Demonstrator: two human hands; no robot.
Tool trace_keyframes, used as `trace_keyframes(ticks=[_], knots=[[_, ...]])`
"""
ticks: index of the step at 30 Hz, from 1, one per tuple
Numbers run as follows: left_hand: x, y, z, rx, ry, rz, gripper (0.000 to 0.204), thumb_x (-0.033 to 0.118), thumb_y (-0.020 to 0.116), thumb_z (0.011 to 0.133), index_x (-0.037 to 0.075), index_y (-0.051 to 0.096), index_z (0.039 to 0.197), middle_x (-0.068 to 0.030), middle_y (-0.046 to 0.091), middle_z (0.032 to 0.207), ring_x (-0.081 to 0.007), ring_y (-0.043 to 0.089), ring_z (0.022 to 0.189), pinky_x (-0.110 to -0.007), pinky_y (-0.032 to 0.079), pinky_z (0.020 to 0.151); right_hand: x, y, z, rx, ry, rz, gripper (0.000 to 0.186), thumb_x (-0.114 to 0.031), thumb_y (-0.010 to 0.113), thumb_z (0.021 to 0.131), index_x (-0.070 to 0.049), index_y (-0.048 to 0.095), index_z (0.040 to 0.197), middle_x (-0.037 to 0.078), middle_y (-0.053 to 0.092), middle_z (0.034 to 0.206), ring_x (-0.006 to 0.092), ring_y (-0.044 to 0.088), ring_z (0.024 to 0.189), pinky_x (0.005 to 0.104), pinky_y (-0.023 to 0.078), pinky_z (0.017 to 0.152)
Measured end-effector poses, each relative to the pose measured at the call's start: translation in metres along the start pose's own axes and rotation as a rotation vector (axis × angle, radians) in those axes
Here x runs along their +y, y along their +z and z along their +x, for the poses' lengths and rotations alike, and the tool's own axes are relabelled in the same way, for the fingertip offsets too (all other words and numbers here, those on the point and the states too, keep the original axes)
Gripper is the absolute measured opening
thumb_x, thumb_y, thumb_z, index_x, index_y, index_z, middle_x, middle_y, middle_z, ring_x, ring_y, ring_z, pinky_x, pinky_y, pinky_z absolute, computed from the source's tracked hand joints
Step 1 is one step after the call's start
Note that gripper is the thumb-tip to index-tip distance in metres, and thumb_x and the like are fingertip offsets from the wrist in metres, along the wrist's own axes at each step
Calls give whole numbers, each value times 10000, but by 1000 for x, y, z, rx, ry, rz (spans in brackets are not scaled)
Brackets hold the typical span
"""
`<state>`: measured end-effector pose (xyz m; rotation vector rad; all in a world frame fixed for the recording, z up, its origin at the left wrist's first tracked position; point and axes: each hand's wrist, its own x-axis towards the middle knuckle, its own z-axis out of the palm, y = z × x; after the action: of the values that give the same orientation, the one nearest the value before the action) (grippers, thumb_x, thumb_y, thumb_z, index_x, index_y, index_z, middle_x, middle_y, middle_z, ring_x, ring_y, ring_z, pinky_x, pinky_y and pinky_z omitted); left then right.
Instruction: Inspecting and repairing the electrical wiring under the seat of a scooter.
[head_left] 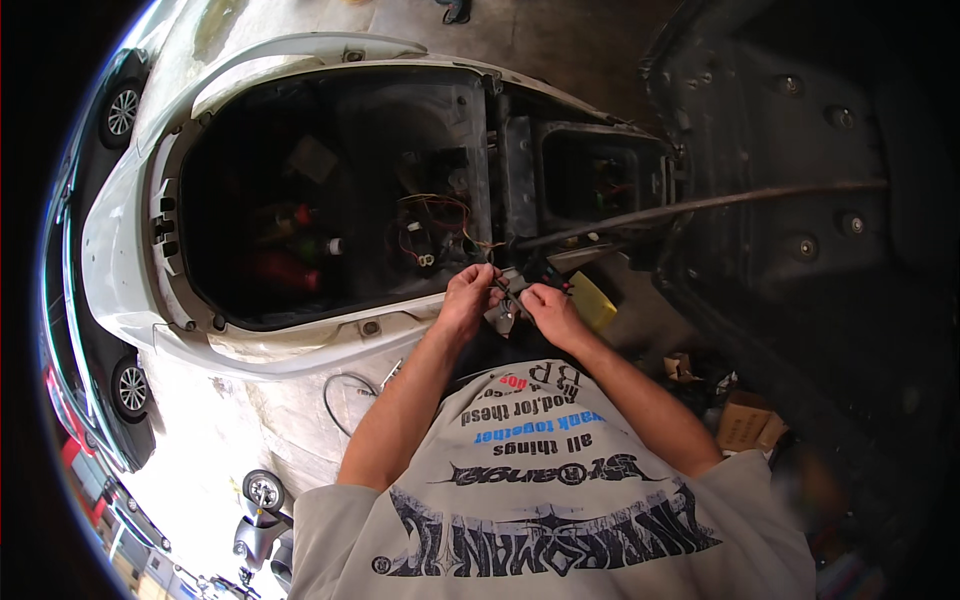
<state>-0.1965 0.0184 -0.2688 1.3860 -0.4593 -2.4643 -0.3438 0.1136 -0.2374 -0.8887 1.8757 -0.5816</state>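
Note:
In front of my chest my two hands work close together at the near edge of a white scooter's open storage compartment (330,115). My left hand (470,297) is closed, its fingertips pinching a thin dark wire (503,287). Just right of it, my right hand (550,308) pinches around the same wiring; its exact grip is too small to make out. A black block-shaped part (543,274) sits just beyond the right fingers. Orange and red wires (440,203) curl out inside the compartment, with a pale connector (426,260) near them.
The dark seat underside (790,150) rises on the right, with a long thin rod (700,203) reaching to it. A yellow sheet (596,303) lies beside my right hand. Red items (285,270) lie in the compartment. Cardboard boxes (745,420) stand at the right; cars (122,110) are at far left.

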Motion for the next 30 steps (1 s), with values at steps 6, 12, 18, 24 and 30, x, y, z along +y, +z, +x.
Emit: trace_keyframes(ticks=[6,12,18,24,30], knots=[[-1,2,1,28,27,17,199,233,512,955,50,562,896,-47,625,791,-71,549,574,-191,456,534,67,-44,27,269,434,194,342,-354,527,892,-28,551,792,61,543,627,165,517,483,304,405,413],[-8,-3,4,10,39,-49,194,233,510,955,63,569,885,-20,620,786,-57,523,572,-179,424,533,170,-91,73,443,380,-69,229,-225,520,863,-6,577,896,76,579,750,178,567,699,315,447,614],[-8,-3,2,27,76,-49,176,211,509,950,61,569,879,-26,631,799,-61,551,587,-190,433,545,166,-97,98,281,286,-176,302,-176,481,842,-2,642,1028,200,642,1030,310,612,995,372,457,838],[-14,-4,2,47,155,-108,189,210,517,944,48,562,859,-38,634,762,-64,561,557,-190,423,470,143,-97,114,127,276,-367,307,-114,478,795,3,646,1024,138,678,818,277,650,768,354,496,721],[-13,-1,0,55,170,-119,182,211,532,932,50,568,855,-37,637,769,-63,566,565,-193,439,482,131,-96,113,82,336,-156,438,-24,445,752,-14,575,1170,101,655,697,163,584,505,295,480,539]])
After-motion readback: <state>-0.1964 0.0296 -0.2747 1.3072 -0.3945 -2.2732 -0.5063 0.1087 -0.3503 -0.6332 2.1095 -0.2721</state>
